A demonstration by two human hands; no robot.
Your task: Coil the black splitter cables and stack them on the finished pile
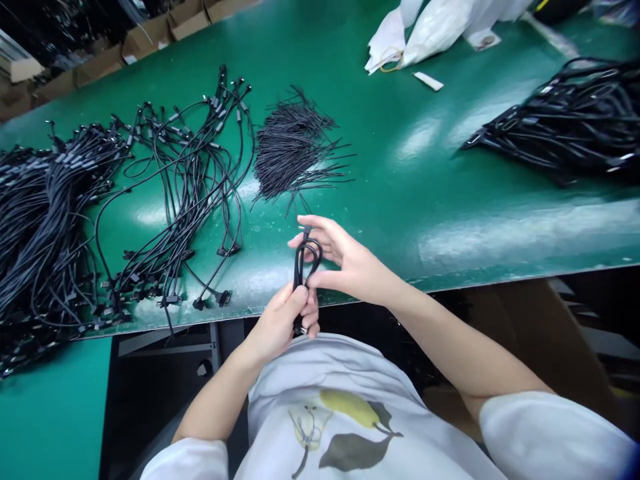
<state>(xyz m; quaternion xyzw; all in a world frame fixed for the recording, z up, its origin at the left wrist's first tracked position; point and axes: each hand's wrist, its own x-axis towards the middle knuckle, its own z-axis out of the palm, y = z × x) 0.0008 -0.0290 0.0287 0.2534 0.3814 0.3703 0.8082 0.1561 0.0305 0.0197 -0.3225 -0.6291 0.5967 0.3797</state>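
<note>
Cable [306, 259] in both hands, black, looped into a short coil, low centre of the frame, just over the near edge of the green table [450, 200]; left hand [285, 321] shut in a fist round the coil's lower end; right hand [350, 265] clasping the loop's upper part, thumb beneath, fingers arched over the top; spreads across the left of the frame a tangle of loose black cables [190, 180], with a thicker bundle [40, 213] at the far left edge; lies above the hands a heap of thin black ties [295, 143]; fills the upper right another cable pile [565, 120]; white bags [435, 27] at the top; cardboard boxes [150, 33] upper left.
</note>
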